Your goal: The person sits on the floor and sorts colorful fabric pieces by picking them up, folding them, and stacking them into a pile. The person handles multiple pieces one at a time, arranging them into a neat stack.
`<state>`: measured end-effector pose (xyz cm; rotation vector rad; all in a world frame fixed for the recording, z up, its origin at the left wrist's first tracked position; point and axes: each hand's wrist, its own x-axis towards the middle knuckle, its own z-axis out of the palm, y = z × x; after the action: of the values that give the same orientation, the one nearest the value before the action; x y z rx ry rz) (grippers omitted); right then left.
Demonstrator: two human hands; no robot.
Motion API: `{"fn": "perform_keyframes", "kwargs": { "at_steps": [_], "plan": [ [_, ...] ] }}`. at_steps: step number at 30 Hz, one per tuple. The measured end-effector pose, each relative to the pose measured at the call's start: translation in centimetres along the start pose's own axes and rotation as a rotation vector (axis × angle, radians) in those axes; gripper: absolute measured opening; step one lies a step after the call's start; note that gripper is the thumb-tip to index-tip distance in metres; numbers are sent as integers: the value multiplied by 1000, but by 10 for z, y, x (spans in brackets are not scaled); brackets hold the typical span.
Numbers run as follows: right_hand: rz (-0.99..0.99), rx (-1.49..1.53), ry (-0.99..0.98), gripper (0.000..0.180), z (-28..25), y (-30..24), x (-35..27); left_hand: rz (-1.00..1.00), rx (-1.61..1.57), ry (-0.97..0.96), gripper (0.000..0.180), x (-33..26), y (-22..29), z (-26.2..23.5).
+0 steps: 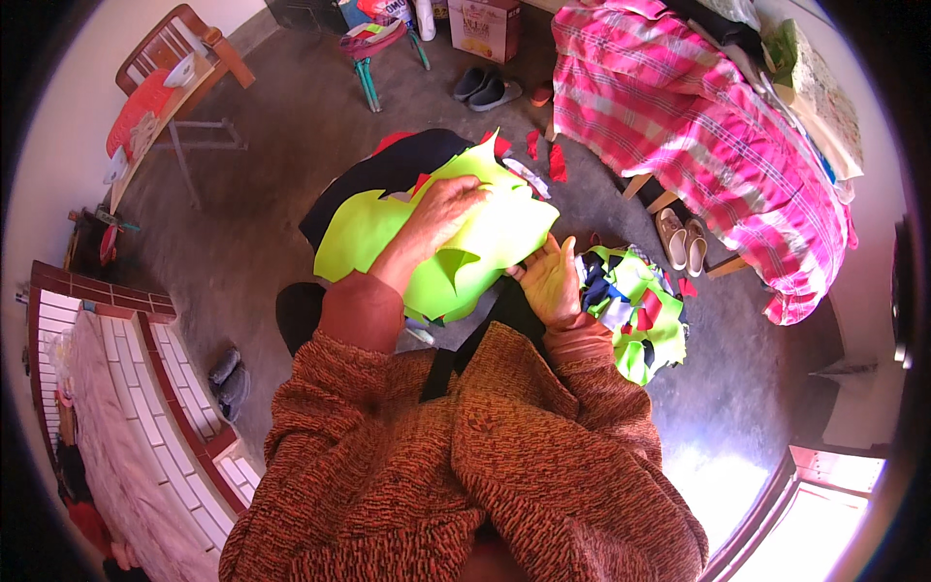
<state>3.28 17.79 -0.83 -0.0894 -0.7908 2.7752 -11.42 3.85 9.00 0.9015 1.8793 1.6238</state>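
In front of my lap lies a large neon yellow-green fabric piece (364, 233), bright where sunlight strikes it. My left hand (441, 215) is closed at its upper part, knuckles up and fingers curled into the cloth; the fingertips are partly hidden. My right hand (551, 283) is at the cloth's right edge, palm up with fingers apart, the fingertips touching that edge. Dark navy fabric (393, 167) shows beneath and beyond the neon piece, with bits of red around it. Just right of my right hand is a heap of neon, navy, red and white fabric scraps (645, 325).
Red scraps (558, 163) lie on the grey floor beyond the cloth. A pink plaid cover (698, 126) drapes furniture at right, with pale shoes (684, 242) beneath. Dark slippers (487, 89), a carton (485, 29) and a green-legged stool (373, 44) are at the far side.
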Motion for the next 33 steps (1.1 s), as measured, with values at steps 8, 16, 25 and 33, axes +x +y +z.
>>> {"fn": "perform_keyframes", "kwargs": {
  "at_steps": [8,16,25,33],
  "plan": [
    [11,-27,27,69,-1,-2,-2,-36,600,298,27,56,-51,-59],
    [24,-14,-15,66,-4,-3,-2,-192,961,363,19,48,-33,-64],
    [18,50,-45,62,-7,-8,-3,290,1444,322,40,47,-22,-35],
    [11,253,-83,58,-7,-14,-5,148,1414,7,56,39,-66,13]
  ]
}}
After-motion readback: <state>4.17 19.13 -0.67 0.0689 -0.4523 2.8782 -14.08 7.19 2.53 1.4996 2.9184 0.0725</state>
